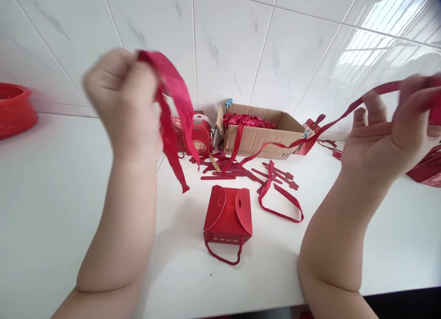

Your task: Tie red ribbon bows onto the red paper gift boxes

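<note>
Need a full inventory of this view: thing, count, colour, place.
Small gift box: 1, red, table centre
Rope handle: 1, dark red, box's near side
Carton: 1, brown, near wall
Ribbon pile: uncountable, red, inside carton
Clips: 2, blue, on carton
Flat strips: many, dark red, before carton
Looped ribbon: 1, dark red, right of gift box
Other packages: several, red, beside carton, right edge
Round container: 1, red, left edge
Table: 1, white, below
Tiled wall: 1, white, behind
Hanging ribbon: count unclear, red, raised left
Trailing ribbon: 1, red, raised right
Left grip: 1, bare, holding hanging ribbon
Right grip: 1, bare, holding trailing ribbon
Forearms: 2, bare, foreground
</note>
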A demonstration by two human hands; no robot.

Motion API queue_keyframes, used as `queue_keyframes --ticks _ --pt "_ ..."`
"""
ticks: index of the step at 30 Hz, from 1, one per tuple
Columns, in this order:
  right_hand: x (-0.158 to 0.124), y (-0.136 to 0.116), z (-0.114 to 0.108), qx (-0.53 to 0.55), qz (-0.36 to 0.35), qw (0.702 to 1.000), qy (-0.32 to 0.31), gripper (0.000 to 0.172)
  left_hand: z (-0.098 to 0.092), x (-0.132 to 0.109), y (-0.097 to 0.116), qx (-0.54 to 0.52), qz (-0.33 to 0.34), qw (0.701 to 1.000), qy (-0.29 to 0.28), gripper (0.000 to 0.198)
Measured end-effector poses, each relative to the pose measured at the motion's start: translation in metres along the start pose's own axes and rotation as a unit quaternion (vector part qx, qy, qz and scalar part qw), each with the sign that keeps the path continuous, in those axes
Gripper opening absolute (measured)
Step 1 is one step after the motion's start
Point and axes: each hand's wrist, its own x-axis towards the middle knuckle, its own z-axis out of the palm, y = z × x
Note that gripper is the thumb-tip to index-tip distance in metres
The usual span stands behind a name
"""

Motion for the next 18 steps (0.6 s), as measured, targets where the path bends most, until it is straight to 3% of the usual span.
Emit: queue_keyframes --ticks 2,3,5,8,10,13,16,18 --pt "0.000 0.001 0.006 0.002 0.013 1.000 -0.008 0.029 0.010 -0.008 -0.011 0.061 -0.074 0.986 -0.138 0.023" --pt "0.000 0.001 0.011 0.004 0.022 1.000 -0.014 0.028 0.015 -0.013 -0.019 0.119 -0.114 0.961 -0.221 0.022" --pt "0.002 0.003 0.020 0.011 0.046 0.998 -0.034 0.025 0.025 -0.022 -0.037 0.249 -0.126 0.886 -0.369 0.018" --pt "0.005 0.007 0.031 0.029 0.096 0.992 -0.083 0.020 0.029 -0.027 -0.052 0.379 -0.109 0.746 -0.536 0.057" --pt "0.008 0.009 0.035 0.056 0.127 0.984 -0.113 0.019 0.024 -0.025 -0.048 0.368 -0.088 0.688 -0.619 0.065" --pt "0.009 0.006 0.037 0.083 0.154 0.975 -0.134 0.017 0.011 -0.018 -0.026 0.282 -0.059 0.614 -0.735 0.065" --pt "0.007 0.000 0.035 0.064 0.154 0.976 -0.138 0.026 0.001 -0.018 -0.003 0.267 -0.054 0.543 -0.794 0.092" --pt "0.005 -0.005 0.032 0.045 0.137 0.980 -0.136 0.031 0.000 -0.022 0.007 0.259 -0.047 0.521 -0.812 0.107"
